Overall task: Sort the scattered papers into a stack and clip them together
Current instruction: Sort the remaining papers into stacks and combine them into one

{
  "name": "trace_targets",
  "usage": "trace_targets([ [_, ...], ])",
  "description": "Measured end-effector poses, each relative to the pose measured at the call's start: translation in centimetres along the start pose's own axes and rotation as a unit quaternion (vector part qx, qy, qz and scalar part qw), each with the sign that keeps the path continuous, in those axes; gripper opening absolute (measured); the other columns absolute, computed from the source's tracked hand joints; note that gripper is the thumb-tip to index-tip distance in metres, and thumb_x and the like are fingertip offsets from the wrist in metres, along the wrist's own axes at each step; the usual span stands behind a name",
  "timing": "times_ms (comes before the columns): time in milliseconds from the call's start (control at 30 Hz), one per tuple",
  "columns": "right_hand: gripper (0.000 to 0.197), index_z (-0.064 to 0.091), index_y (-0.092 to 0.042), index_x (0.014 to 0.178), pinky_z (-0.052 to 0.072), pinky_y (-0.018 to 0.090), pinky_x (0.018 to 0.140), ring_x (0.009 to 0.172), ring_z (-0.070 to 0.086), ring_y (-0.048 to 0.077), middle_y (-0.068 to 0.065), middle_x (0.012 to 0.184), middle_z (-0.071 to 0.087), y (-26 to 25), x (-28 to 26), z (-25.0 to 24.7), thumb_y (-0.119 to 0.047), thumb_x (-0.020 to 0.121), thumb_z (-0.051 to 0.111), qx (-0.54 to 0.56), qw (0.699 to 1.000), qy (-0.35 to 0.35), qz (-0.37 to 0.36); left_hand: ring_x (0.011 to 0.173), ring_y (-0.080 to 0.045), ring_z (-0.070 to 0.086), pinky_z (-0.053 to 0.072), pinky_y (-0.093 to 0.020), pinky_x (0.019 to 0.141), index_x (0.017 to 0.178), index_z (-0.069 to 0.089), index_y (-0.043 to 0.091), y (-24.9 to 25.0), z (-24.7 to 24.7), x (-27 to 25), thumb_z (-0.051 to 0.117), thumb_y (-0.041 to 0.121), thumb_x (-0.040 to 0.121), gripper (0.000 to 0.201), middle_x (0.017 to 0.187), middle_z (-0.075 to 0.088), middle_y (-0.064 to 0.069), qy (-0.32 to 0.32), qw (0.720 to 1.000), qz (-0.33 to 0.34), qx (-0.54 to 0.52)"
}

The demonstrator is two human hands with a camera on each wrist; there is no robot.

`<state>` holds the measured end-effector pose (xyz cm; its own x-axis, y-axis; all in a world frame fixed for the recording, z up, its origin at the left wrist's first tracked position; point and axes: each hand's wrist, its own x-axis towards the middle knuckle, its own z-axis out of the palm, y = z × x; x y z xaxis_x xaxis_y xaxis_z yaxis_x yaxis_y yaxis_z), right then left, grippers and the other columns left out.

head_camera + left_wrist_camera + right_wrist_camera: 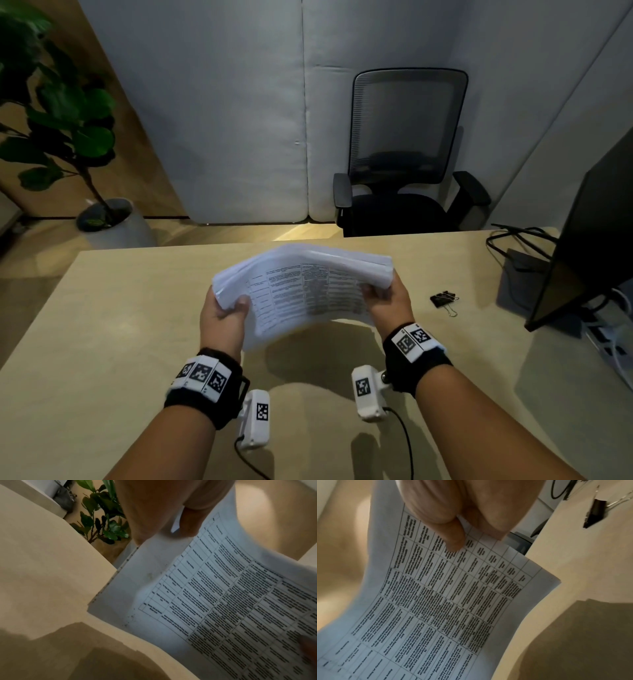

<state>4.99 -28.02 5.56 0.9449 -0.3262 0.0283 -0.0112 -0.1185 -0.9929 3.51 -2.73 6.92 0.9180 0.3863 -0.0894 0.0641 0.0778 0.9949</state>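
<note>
A: Around the counter [120,308]?

B: Sitting beyond the far edge, a chair [407,154]; standing far left on the floor, a plant [58,116]. Leaning at the right edge, a dark monitor [589,240], with cables [513,240] trailing behind it.

A: Blocking anything?

B: Lying right of the hands and well apart from them, a black clip [443,298], with nothing standing between. Showing too in the right wrist view, blurred, at the upper right.

A: Papers?

B: Being held as one stack [305,291] over the middle of the counter, lifted clear of it, with a shadow falling underneath. Running left to right, the long axis. Tilting toward the person, the printed table side; sagging in the middle, the near edge hanging lowest.

A: Left hand [224,318]?

B: Gripping the stack's left end, thumb [241,305] pressing on the printed face, fingers curling behind, hidden.

A: Right hand [390,301]?

B: Clamping the right end likewise, thumb on the printed face in the right wrist view, fingers wrapping round the back.

A: Edges lining up?

B: Fanning slightly at the far upper edge; elsewhere, too blurred for telling.
</note>
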Motion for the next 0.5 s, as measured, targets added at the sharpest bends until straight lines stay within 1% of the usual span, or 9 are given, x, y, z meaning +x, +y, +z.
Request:
trace_targets([
  [67, 0.036, 0.053, -0.036, 0.103, 0.053, 0.034, 0.083, 0.096, 0.061, 0.017, 0.002, 0.106, 0.062, 0.3, 0.0, -0.2, -0.005, 0.088, 0.061, -0.001, 1.000, -0.015, 0.019, 0.096, -0.017, 0.063, 0.051, -0.034, 0.078, 0.114, 0.058, 0.029, -0.1, -0.3, 0.0, 0.061, -0.001, 0.088, 0.041, 0.105, 0.067, 0.005, -0.008, 1.000, 0.000, -0.014],
  [133, 0.037, 0.051, -0.033, 0.110, 0.054, 0.042, 0.083, 0.099, 0.060, 0.024, 0.007, 0.109, 0.061, 1.5, -0.5, -0.2, -0.007, 0.087, 0.063, -0.037, 0.996, -0.038, 0.066, 0.102, -0.023, 0.062, 0.052, -0.042, 0.085, 0.114, 0.059, 0.033, -1.3, -0.9, 0.0, 0.065, -0.001, 0.085, 0.046, 0.109, 0.067, 0.003, -0.019, 1.000, -0.016, 0.002],
  [200, 0.042, 0.048, -0.021, 0.121, 0.051, 0.038, 0.085, 0.102, 0.058, 0.025, 0.007, 0.108, 0.061, 2.5, -0.9, -0.2, -0.005, 0.086, 0.064, -0.059, 0.994, -0.041, 0.082, 0.104, -0.024, 0.062, 0.050, -0.047, 0.091, 0.108, 0.061, 0.041, -2.3, -1.1, 0.0, 0.066, 0.000, 0.084, 0.048, 0.108, 0.068, 0.005, -0.014, 0.999, -0.032, 0.030],
  [267, 0.041, 0.049, -0.011, 0.124, 0.047, 0.032, 0.084, 0.101, 0.057, 0.023, 0.005, 0.105, 0.059, 2.9, -0.9, -0.1, -0.003, 0.086, 0.064, -0.065, 0.995, -0.030, 0.072, 0.104, -0.024, 0.062, 0.050, -0.047, 0.094, 0.105, 0.060, 0.040, -2.6, -1.0, 0.2, 0.065, -0.001, 0.084, 0.046, 0.106, 0.068, 0.007, 0.000, 0.998, -0.039, 0.044],
  [300, 0.039, 0.051, -0.010, 0.122, 0.046, 0.031, 0.084, 0.101, 0.058, 0.024, 0.005, 0.104, 0.059, 3.0, -0.8, 0.0, -0.003, 0.087, 0.063, -0.067, 0.995, -0.024, 0.067, 0.105, -0.025, 0.062, 0.049, -0.048, 0.095, 0.107, 0.059, 0.038, -2.6, -0.9, 0.4, 0.064, 0.000, 0.084, 0.045, 0.107, 0.067, 0.005, 0.002, 0.998, -0.039, 0.055],
  [367, 0.032, 0.055, -0.016, 0.115, 0.047, 0.034, 0.086, 0.102, 0.059, 0.028, 0.004, 0.100, 0.060, 2.8, -0.6, 0.2, -0.001, 0.087, 0.061, -0.068, 0.996, -0.010, 0.057, 0.110, -0.030, 0.060, 0.048, -0.047, 0.097, 0.120, 0.051, 0.030, -2.1, -0.7, 0.8, 0.065, 0.001, 0.083, 0.049, 0.112, 0.064, -0.001, 0.004, 0.993, -0.022, 0.117],
  [433, 0.029, 0.055, -0.026, 0.108, 0.049, 0.036, 0.084, 0.096, 0.059, 0.024, 0.000, 0.095, 0.061, 1.8, -0.5, 0.2, -0.003, 0.089, 0.059, -0.078, 0.996, -0.010, 0.040, 0.123, -0.029, 0.050, 0.039, -0.041, 0.106, 0.138, 0.036, 0.022, -0.9, -0.4, 1.2, 0.067, 0.001, 0.080, 0.069, 0.130, 0.052, -0.006, 0.014, 0.974, 0.032, 0.225],
  [467, 0.025, 0.056, -0.026, 0.104, 0.050, 0.035, 0.079, 0.091, 0.059, 0.021, -0.002, 0.091, 0.061, 0.9, -0.4, 0.2, -0.006, 0.090, 0.058, -0.093, 0.995, -0.015, 0.030, 0.131, -0.027, 0.041, 0.031, -0.039, 0.112, 0.145, 0.028, 0.019, 0.1, -0.1, 1.3, 0.069, 0.002, 0.079, 0.080, 0.140, 0.043, -0.007, 0.020, 0.953, 0.076, 0.292],
  [500, 0.019, 0.056, -0.024, 0.100, 0.050, 0.033, 0.074, 0.087, 0.058, 0.019, -0.003, 0.087, 0.061, 0.0, -0.2, 0.1, -0.008, 0.091, 0.057, -0.119, 0.993, -0.020, 0.014, 0.138, -0.026, 0.032, 0.021, -0.042, 0.115, 0.148, 0.022, 0.019, 1.2, 0.4, 1.3, 0.071, 0.004, 0.078, 0.087, 0.148, 0.036, -0.006, 0.024, 0.924, 0.122, 0.363],
])
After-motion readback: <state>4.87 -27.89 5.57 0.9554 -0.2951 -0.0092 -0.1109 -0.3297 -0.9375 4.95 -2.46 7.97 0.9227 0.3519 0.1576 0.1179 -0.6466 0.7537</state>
